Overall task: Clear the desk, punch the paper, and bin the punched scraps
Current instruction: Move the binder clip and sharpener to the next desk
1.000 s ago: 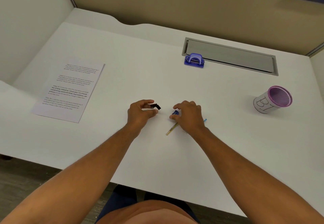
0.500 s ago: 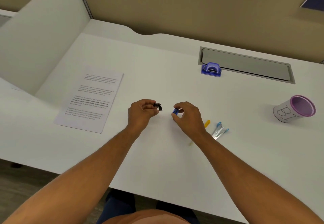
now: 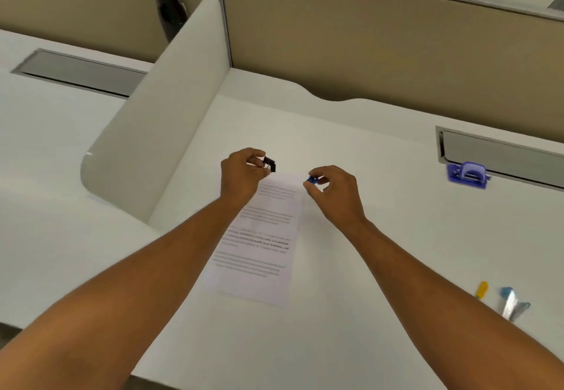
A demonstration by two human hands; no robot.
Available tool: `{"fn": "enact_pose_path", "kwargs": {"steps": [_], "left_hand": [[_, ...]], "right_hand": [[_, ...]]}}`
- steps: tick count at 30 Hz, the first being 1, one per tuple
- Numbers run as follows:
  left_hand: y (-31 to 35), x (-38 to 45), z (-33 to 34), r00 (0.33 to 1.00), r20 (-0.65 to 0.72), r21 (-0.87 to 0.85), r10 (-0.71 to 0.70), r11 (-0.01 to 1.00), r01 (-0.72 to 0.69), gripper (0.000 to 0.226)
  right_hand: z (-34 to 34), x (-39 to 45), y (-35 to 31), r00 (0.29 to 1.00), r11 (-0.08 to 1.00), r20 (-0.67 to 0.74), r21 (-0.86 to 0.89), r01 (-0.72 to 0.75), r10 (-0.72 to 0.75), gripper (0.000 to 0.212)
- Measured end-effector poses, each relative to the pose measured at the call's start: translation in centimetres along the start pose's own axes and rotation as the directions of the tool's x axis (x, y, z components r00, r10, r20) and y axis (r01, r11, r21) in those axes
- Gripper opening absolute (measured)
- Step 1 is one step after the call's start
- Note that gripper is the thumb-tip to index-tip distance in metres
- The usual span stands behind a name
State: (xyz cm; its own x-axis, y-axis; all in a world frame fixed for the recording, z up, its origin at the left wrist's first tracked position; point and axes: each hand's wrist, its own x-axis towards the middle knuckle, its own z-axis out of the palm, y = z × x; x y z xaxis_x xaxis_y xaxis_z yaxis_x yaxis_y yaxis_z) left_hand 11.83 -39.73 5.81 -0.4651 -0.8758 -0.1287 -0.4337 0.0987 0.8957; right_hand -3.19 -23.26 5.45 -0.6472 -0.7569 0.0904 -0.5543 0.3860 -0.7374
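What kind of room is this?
Probably an office or study cubicle: a white desk with a curved side divider, a tan partition wall behind, and a purple hole punch beside a printed paper.

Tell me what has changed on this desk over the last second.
Both hands have lifted off the desk and swung left, now above the printed sheet. The left hand still pinches the black clip, the right hand the blue clip. The yellow and blue pieces are left uncovered. Hole punch unmoved.
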Motion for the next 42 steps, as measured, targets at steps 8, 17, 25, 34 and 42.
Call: {"fn": "enact_pose_path", "kwargs": {"steps": [8, 17, 25, 34, 42], "left_hand": [[-0.8, 12.7, -2.0, 0.996, -0.071, 0.034, -0.057, 0.998, 0.06, 0.027], [-1.6, 23.4, 0.2, 0.979, -0.175, 0.06, -0.103, 0.992, 0.115, 0.024], [-2.2, 25.5, 1.6, 0.973, -0.227, 0.166, -0.048, 0.982, 0.088, 0.024], [-1.3, 19.9, -0.8, 0.994, -0.079, 0.333, 0.077, 0.942, -0.047, 0.044], [-0.1, 5.9, 2.6, 0.932, 0.172, 0.462, 0.32, 0.809, -0.363, 0.059]], "right_hand": [[6.2, 11.8, -2.9, 1.0, 1.0, 0.002, -0.011, -0.019, 0.019, 0.017], [14.4, 24.1, -2.5, 0.999, 0.998, 0.015, -0.047, -0.031, 0.032, 0.022], [17.9, 27.1, -1.7, 1.0, 0.997, -0.016, -0.08, 0.002, -0.004, 0.022], [12.9, 22.9, -2.8, 0.998, 0.998, -0.04, 0.044, -0.054, 0.055, 0.04], [1.6, 6.0, 3.0, 0.99, 0.972, -0.138, -0.234, -0.003, -0.03, 0.035]]}}
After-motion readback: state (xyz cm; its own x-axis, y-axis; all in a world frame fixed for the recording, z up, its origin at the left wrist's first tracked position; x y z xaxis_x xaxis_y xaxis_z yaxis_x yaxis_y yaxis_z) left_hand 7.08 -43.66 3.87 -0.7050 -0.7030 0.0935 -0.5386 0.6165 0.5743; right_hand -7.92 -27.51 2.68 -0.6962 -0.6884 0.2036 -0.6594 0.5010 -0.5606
